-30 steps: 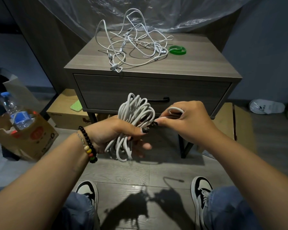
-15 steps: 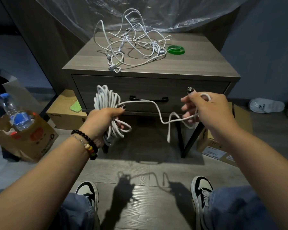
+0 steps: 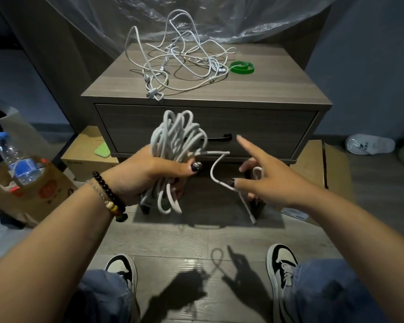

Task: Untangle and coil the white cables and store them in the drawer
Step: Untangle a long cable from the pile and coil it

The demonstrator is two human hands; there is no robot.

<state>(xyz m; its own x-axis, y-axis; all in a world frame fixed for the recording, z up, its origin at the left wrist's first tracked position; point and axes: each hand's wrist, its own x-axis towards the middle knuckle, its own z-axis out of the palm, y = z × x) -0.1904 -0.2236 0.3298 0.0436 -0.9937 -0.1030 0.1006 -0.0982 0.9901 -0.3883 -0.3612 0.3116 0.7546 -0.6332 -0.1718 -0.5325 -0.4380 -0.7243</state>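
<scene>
- The room is dim, with a grey wood-grain plank floor (image 3: 173, 243) nearest the camera, where two black-and-white sneakers (image 3: 124, 269) and blue denim knees frame the hands' shadows.
- The left hand (image 3: 147, 176), with bead bracelets at its wrist, grips a thick bundle of coiled white cable (image 3: 173, 145); its fingers are curled round the loops at mid-height and the thumb presses across the front.
- The right hand (image 3: 264, 180) pinches the bundle's loose tail (image 3: 217, 169) between thumb and lower fingers, with the index finger pointing straight out; the plug end dangles below.
- The coil looks light, soft and springy with a smooth rubbery jacket, so I judge it will loosen unless held across all loops at the waist; the tail is best taken near the bundle for wrapping.
- Behind the hands stands the grey wood-laminate nightstand (image 3: 278, 94); its single drawer (image 3: 266, 134), with a slim black bar handle, is closed.
- On top lies a tangle of thinner white cables (image 3: 180, 66), limp and knotted, with small connectors; beside it, touching at the right, lies a glossy green band (image 3: 241, 67).
- To the left sits a brown paper bag (image 3: 33, 190) holding a clear plastic water bottle (image 3: 14, 157); cardboard boxes sit beside and under the nightstand.
- Crinkled clear plastic sheeting (image 3: 219, 17) hangs behind.
</scene>
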